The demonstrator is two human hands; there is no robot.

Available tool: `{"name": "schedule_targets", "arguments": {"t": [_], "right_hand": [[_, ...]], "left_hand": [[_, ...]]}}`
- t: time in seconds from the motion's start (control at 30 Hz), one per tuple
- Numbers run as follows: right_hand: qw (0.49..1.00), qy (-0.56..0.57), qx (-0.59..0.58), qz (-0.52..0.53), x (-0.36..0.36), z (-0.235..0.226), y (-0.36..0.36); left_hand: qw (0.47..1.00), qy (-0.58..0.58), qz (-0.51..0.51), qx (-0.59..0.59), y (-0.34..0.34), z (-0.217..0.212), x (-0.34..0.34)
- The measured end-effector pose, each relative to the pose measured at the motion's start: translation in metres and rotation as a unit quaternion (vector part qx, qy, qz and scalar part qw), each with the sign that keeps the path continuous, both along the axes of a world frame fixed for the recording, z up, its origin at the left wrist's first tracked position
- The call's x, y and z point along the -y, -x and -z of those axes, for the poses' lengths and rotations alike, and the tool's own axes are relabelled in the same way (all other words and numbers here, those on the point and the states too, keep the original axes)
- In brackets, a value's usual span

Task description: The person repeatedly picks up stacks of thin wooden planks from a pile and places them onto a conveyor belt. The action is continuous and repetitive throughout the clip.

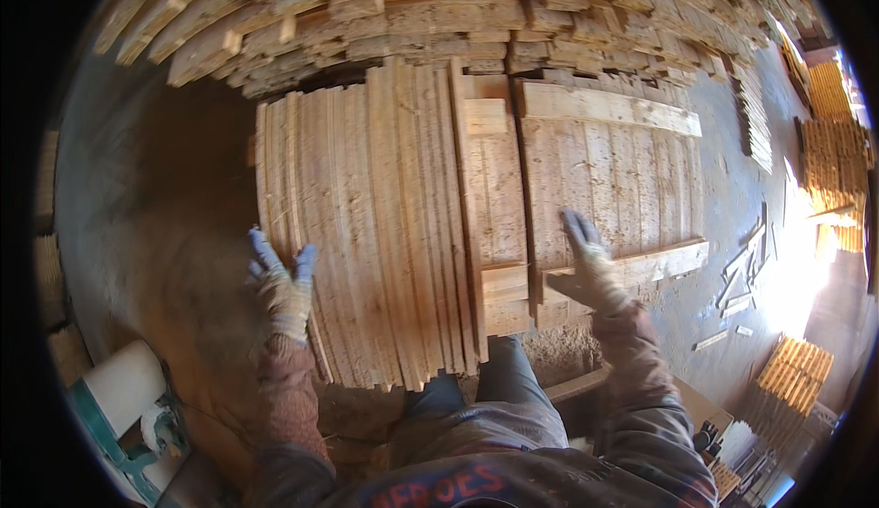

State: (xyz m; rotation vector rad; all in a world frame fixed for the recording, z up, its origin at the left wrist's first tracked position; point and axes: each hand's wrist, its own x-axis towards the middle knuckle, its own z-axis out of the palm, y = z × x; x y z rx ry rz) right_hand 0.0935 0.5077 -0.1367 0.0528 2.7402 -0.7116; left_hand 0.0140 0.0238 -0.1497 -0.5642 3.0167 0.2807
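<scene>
Several narrow wooden boards (366, 215) lie side by side in a row in front of me, left of the middle. Against the left edge of that row is my left hand (284, 288), in a light glove with bluish fingertips, its fingers and thumb spread. To the right lies a wooden panel (623, 169) of planks with a crosswise batten (623, 110) at its far end and another (641, 265) at its near end. My right hand (593, 270), gloved alike, is over the panel's near left part, thumb apart, holding nothing; contact with the wood is unclear.
A high stack of rough boards (394, 23) spans the far side. Thin wood scraps (742, 270) lie on the floor at right, near pallet-like stacks (795, 372) and bright light. A green and white machine or container (124, 398) stands at lower left.
</scene>
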Motion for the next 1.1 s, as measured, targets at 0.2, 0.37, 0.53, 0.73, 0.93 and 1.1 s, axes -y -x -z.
{"name": "schedule_targets", "arguments": {"t": [0.2,0.37,0.53,0.73,0.93,1.1], "right_hand": [[0.964,-0.222,0.093,-0.116,-0.141,0.068,-0.082],[0.973,-0.221,-0.034,-0.063,-0.186,0.042,0.031],[0.949,-0.299,-0.035,-0.094,-0.201,0.028,0.21],[0.956,-0.263,0.076,-0.109,-0.219,0.053,0.248],[0.972,-0.171,0.131,-0.09,-0.179,0.005,0.16],[0.917,0.363,0.166,0.016,-0.103,-0.019,0.149]], "left_hand": [[0.925,-0.097,0.358,-0.083,0.01,-0.021,-0.22],[0.939,0.021,0.327,0.106,0.021,-0.004,-0.283],[0.89,0.065,0.445,0.075,0.009,0.019,-0.324],[0.891,0.079,0.411,0.175,0.017,-0.01,-0.31],[0.944,0.036,0.328,0.018,-0.003,-0.004,-0.226],[0.948,0.029,0.313,0.039,-0.009,-0.002,-0.217]]}}
